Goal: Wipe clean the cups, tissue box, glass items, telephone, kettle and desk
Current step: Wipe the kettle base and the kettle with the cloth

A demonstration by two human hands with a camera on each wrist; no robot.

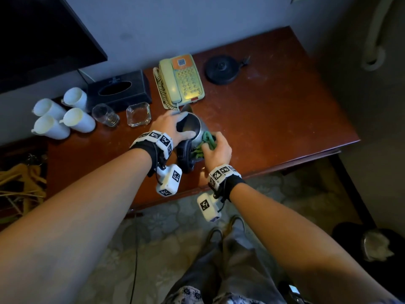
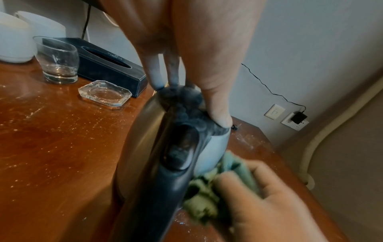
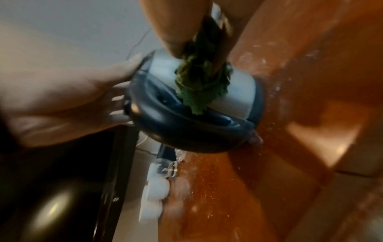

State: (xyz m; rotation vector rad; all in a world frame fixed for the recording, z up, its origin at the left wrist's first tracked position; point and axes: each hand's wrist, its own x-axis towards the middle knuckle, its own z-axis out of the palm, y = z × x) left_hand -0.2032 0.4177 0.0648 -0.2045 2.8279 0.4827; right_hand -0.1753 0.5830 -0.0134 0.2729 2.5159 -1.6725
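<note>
A steel kettle (image 1: 197, 128) with a black handle (image 1: 186, 156) stands near the front of the dusty red-brown desk (image 1: 285, 110). My left hand (image 1: 175, 126) grips its open rim from above, thumb on one side and fingers on the other. My right hand (image 1: 215, 148) holds a crumpled green cloth (image 1: 208, 139) pressed against the kettle's right side beside the handle. The left wrist view shows the kettle (image 2: 143, 139), the cloth (image 2: 207, 196) and my right hand (image 2: 269, 204). The blurred right wrist view shows the cloth (image 3: 199, 85) against the kettle wall (image 3: 240, 91).
Several white cups (image 1: 54, 117) lie at the desk's left, beside a black tissue box (image 1: 118, 88), a glass tumbler (image 1: 105, 115) and a glass ashtray (image 1: 138, 114). A telephone (image 1: 182, 80) and the black kettle base (image 1: 221, 69) sit behind. A dark screen (image 1: 43, 36) hangs upper left.
</note>
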